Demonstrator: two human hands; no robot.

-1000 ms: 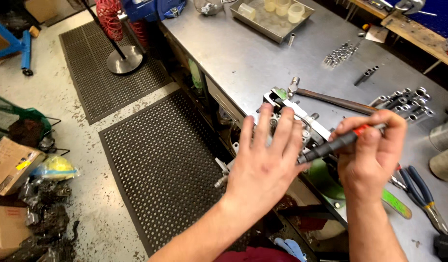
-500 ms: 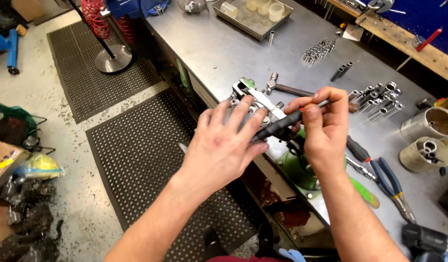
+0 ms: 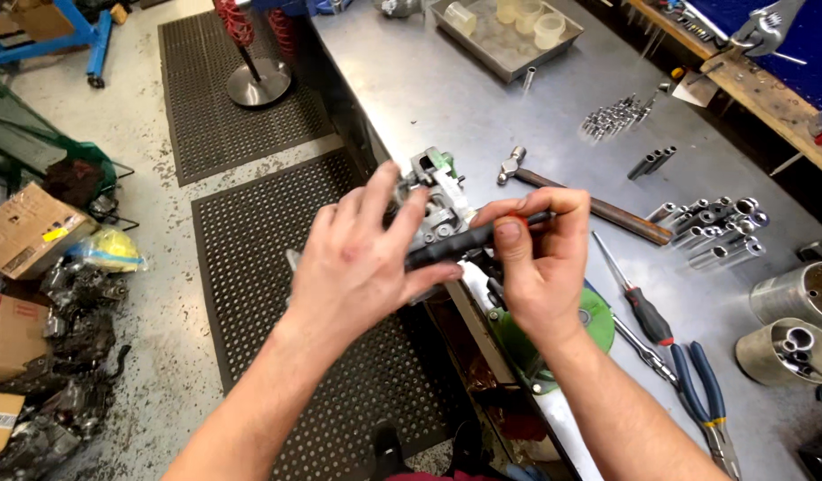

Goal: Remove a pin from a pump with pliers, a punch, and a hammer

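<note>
My left hand (image 3: 362, 258) wraps around a grey metal part (image 3: 437, 191) clamped at the edge of the steel workbench (image 3: 446, 89), above a green vise (image 3: 553, 343). My right hand (image 3: 535, 263) pinches a black-handled tool (image 3: 464, 242) with a red tip between thumb and fingers, the shaft lying across the metal part and under my left fingers. The part's lower half is hidden behind both hands.
On the bench lie a hammer (image 3: 589, 203), a red-and-black screwdriver (image 3: 633, 294), blue-handled pliers (image 3: 705, 392), several sockets (image 3: 709, 227), metal cups (image 3: 789, 352) and a tray (image 3: 504, 31). Black rubber mats (image 3: 250, 258) cover the floor. Boxes and scrap (image 3: 36, 267) are piled at left.
My hands stay on the part and the tool. The view has shifted, so the hands now sit nearer the middle, and the tool lies flatter across the part.
</note>
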